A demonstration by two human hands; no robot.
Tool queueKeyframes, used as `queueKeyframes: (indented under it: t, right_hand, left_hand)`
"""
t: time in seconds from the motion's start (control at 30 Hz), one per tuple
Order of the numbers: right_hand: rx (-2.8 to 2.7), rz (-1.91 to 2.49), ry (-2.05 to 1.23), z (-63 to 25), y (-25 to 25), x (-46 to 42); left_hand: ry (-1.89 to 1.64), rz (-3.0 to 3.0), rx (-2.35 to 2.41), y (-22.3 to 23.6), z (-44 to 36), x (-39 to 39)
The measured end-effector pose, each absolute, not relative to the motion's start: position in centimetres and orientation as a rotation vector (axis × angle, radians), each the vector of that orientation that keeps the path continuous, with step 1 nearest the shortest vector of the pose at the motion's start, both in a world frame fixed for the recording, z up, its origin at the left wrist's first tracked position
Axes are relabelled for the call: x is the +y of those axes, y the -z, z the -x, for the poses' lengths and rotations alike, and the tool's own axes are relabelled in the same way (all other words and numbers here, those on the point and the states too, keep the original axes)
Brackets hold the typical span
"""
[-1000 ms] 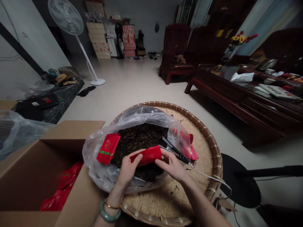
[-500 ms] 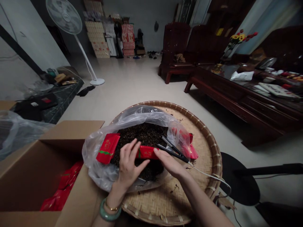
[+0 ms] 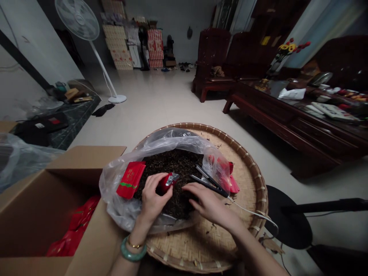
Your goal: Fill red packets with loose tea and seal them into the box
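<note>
My left hand [image 3: 153, 195] grips a small red packet [image 3: 166, 183] whose silvery mouth faces right. Just right of it, my right hand [image 3: 202, 199] hovers low over loose dark tea leaves [image 3: 175, 161], fingers curved and apart, with nothing visible in them; its fingertips are partly hidden. The leaves fill a clear plastic bag [image 3: 120, 211] with its top spread wide. A stack of flat red packets [image 3: 131, 179] lies on the leaves at the bag's left side. Beside my right hand, a black hand sealer shaped like a hair straightener [image 3: 211, 184] rests with its jaws apart.
A round woven bamboo tray [image 3: 250, 168] carries the bag. More red packets [image 3: 230, 178] lie at its right side. An open cardboard box [image 3: 89, 157] with red packets inside stands at left. The sealer's white cord [image 3: 253, 212] crosses the tray rim near a black round stand base [image 3: 290, 218].
My right hand has let go of the red packet and moved slightly right and down. The packet has turned in my left hand, so its silvery mouth now shows.
</note>
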State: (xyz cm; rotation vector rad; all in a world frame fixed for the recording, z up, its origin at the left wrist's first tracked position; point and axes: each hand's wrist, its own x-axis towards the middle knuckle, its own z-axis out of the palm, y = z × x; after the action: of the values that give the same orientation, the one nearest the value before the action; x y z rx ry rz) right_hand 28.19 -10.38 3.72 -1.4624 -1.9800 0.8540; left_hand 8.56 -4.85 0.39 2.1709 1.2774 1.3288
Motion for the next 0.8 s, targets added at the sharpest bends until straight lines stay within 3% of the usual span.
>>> queueKeyframes:
  t: [0.3,0.6,0.8]
  right_hand:
    - [-2.609,1.728,-0.362,-26.0,-1.8,-8.3]
    - [-2.724,1.630,-0.380,-26.5,-2.5,-7.7]
    - [-2.393,1.657,-0.549,-26.8,-3.5,-7.2]
  left_hand:
    - [-1.301,-2.039,1.308,0.1,-8.0,-4.8]
    - [-1.303,-2.005,1.318,0.3,-8.0,-4.9]
    - [-1.358,-1.859,1.342,0.4,-7.3,-4.5]
